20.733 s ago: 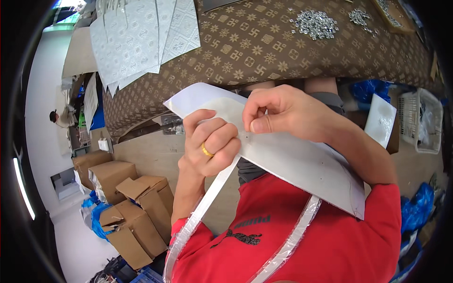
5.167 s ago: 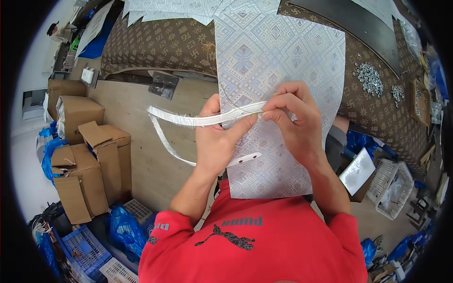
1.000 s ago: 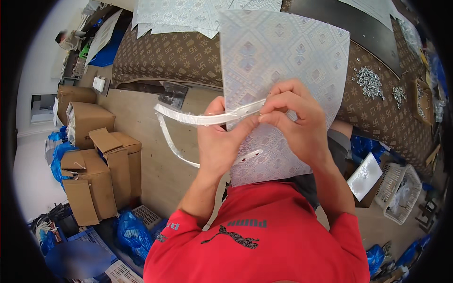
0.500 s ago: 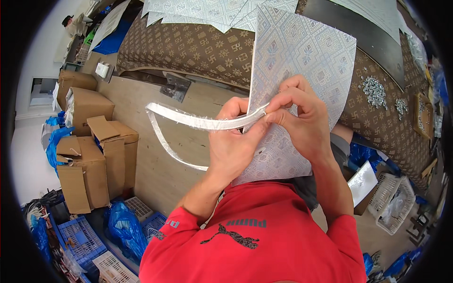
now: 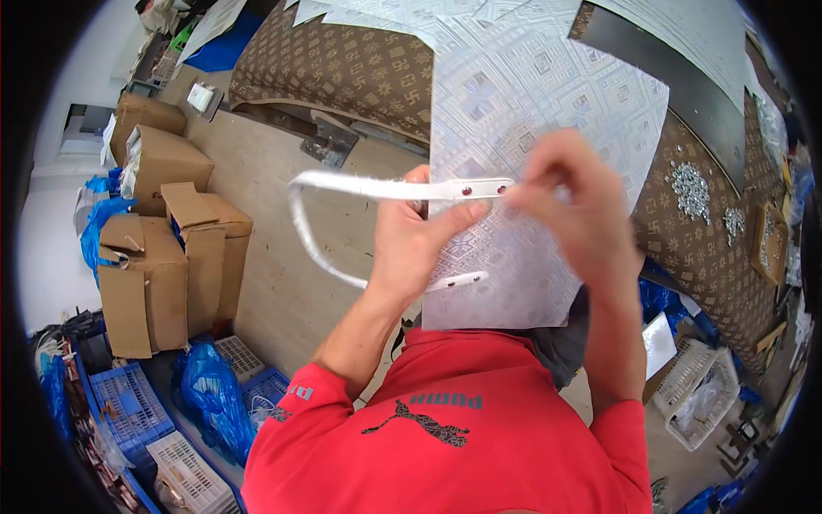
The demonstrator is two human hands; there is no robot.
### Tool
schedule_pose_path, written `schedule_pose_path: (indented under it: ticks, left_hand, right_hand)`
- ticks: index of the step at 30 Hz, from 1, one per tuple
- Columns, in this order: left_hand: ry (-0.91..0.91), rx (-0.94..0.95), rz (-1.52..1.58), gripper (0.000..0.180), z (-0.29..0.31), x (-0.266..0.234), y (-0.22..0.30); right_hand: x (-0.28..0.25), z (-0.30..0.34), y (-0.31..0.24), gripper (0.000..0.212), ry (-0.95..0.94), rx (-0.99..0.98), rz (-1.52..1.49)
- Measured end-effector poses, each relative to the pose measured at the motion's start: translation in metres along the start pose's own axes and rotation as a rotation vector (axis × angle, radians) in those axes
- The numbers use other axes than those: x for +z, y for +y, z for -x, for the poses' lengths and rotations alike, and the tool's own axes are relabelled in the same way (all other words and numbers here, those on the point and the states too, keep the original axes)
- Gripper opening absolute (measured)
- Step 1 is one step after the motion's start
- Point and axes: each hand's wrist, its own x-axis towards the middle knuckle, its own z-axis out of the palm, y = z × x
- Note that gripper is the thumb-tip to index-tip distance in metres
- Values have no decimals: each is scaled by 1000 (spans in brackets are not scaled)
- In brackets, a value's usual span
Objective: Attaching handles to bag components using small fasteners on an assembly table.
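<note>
A pale patterned sheet (image 5: 548,103) lies across my lap, its far end over the brown-covered table. My left hand (image 5: 407,244) is closed at the sheet's left edge, pinching a white strap (image 5: 360,186) against it with the thumb on top. The strap loops out to the left. Its upper end lies flat on the sheet with two dark reddish spots, and its lower end (image 5: 458,281) also rests on the sheet, with two small dark spots. My right hand (image 5: 574,197), smeared by motion, hovers at the upper end's tip with bent fingers; whether it holds anything cannot be made out.
More patterned sheets (image 5: 377,15) and a dark board (image 5: 664,90) lie on the table (image 5: 342,73). Small shiny metal pieces (image 5: 689,193) are heaped at right by a wooden tray (image 5: 771,244). Cardboard boxes (image 5: 145,283) and blue crates (image 5: 128,407) stand left, a white basket (image 5: 698,398) right.
The strap's upper end has turned to lie flat with its spots facing up. My right hand has moved slightly right from its pinch at the strap. The lower end now shows.
</note>
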Motion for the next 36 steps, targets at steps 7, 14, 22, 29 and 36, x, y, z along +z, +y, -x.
schedule_pose_path:
  ticks: [7,14,22,29,36]
  left_hand:
    - [8,-56,216,41,-8,-21,29]
    - [1,78,-271,38,-29,-40,47]
    - [132,1143,-669,27,-82,-8,120]
    - [-2,949,-1272,44,-217,-29,50]
    - [-21,889,-1539,49,-265,-16,24]
  right_hand:
    - [-87,2,4,34,587,154,67]
    - [-101,-9,51,50,185,376,-367]
    - [-305,-115,32,44,645,-205,-657]
    - [-216,-47,51,19,731,37,-150]
    - [-118,31,19,11,473,106,-225]
